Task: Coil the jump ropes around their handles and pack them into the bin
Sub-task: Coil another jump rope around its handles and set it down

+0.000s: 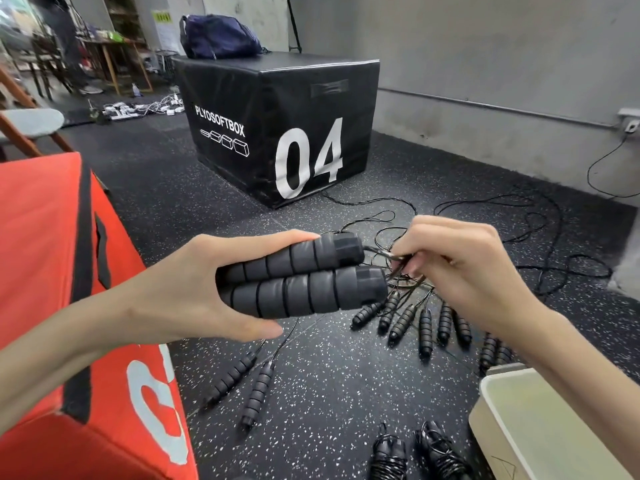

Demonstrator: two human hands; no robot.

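At the far left a red padded box (52, 271) fills the corner, its black strap running down the side. Just past it, the left hand (194, 285) has its grip wrapped round a pair of ribbed black handles (298, 275), held side by side, thumb under and fingers over the top. Behind them sits the black plyo box (277, 126) marked 04, a dark bag (218, 36) on its lid. At the handles' ends the right hand (460, 265) pinches the thin black rope (401, 268) between thumb and fingertips, grip closed tight on it. Below on the speckled floor (329, 375) lie loose handles (426, 327) fanned out, their cords trailing off toward the wall. Two coiled ropes (415, 452) rest near the bottom edge, just beside the pale bin (491, 414) at the lower right.
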